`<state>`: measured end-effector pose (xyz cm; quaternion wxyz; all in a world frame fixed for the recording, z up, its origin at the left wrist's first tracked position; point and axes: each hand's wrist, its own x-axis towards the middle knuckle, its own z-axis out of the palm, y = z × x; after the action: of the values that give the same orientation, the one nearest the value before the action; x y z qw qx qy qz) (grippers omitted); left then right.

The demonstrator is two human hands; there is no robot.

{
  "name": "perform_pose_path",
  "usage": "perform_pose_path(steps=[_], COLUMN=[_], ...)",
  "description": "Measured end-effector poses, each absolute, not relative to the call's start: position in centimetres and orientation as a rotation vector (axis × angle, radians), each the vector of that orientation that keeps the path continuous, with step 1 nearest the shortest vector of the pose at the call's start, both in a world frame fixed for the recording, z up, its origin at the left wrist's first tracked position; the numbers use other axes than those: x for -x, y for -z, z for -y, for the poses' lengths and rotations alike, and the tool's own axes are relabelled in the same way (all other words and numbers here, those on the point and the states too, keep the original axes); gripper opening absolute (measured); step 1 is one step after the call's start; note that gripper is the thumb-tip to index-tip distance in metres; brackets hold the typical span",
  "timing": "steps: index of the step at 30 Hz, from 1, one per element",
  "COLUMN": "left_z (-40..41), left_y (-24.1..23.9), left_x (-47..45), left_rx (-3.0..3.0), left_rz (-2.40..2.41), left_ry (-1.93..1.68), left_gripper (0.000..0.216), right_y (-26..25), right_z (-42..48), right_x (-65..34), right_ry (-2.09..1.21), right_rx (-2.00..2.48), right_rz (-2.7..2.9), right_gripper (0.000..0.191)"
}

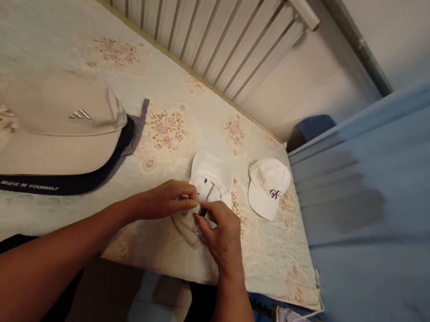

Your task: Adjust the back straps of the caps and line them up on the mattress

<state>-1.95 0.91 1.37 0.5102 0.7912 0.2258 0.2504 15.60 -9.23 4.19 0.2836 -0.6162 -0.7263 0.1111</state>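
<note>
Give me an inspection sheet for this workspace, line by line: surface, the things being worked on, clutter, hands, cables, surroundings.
Surface: table under a pale floral cloth.
Job's things: white cap near the front edge, held by both hands at a small dark part.
Clutter: beige cap stacked on a dark cap with lettering on its brim, at left; another white cap with a logo to the right, apart.
Hands: left hand and right hand pinch the white cap, fingertips nearly meeting.
Cables: thin white cord at lower right.
Surroundings: radiator behind the table, blue wall at right.
</note>
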Motion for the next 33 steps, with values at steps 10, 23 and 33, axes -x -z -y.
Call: perform_pose_path(steps=[10,23,33], left_z=[-1.18,-1.31,-1.41], left_y=[-0.85,-1.04,-0.74], left_x=[2.25,2.15,2.17], left_rx=[-1.842,-1.8,-1.798], left_rz=[-0.548,-0.556,-0.589], left_ry=[-0.492,-0.421,-0.41], left_gripper=[0.026,0.03,0.03], right_y=[-3.54,-3.62,-3.63], right_z=[9.12,9.2,9.23], right_x=[-16.01,-16.39,-16.47], right_ry=[-0.322,-0.448,-0.458], right_rx=[1.675,1.697,1.746], right_rz=[1.961,1.884,1.89], right_gripper=[0.014,0.014,0.012])
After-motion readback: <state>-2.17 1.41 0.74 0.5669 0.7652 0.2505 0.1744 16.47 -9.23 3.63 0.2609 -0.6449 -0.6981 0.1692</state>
